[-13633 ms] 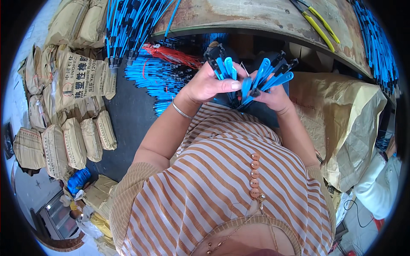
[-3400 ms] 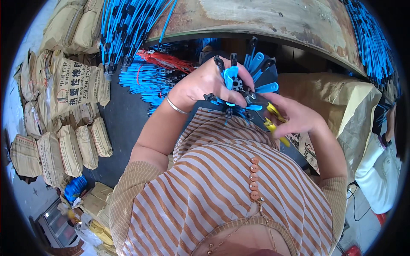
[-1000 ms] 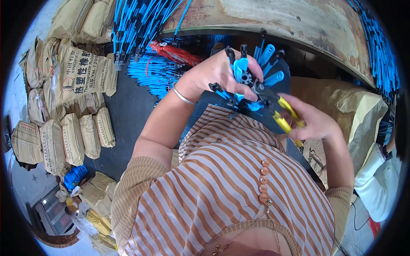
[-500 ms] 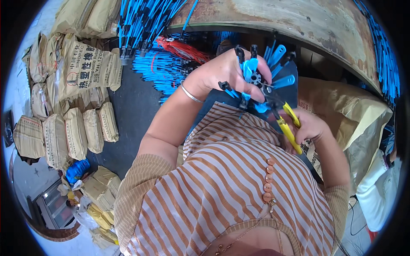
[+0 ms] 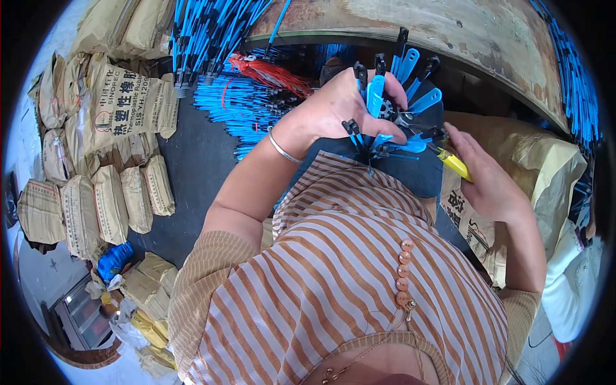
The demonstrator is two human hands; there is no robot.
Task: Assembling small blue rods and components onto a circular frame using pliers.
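Fingers of the left hand [image 5: 350, 109] are wrapped around the dark hub of a blue-and-black assembly [image 5: 375, 93], its blue blades and black-tipped rods fanning outward; the encircling grasp presumably steadies the hub. The right hand [image 5: 491, 176] holds yellow-handled pliers [image 5: 455, 165], fingers extended rather than clenched, tool aimed hubward, apparently for access between the blades; contact at the tip cannot be told. The assembly lies between both hands, over the lap, just off the edge of the worn wooden bench [image 5: 410, 22]. Beyond: bundled blue rods [image 5: 215, 42], red strands [image 5: 273, 76], brown paper sacks [image 5: 138, 106] stacked at left, a large paper sack [image 5: 545, 151] at right.
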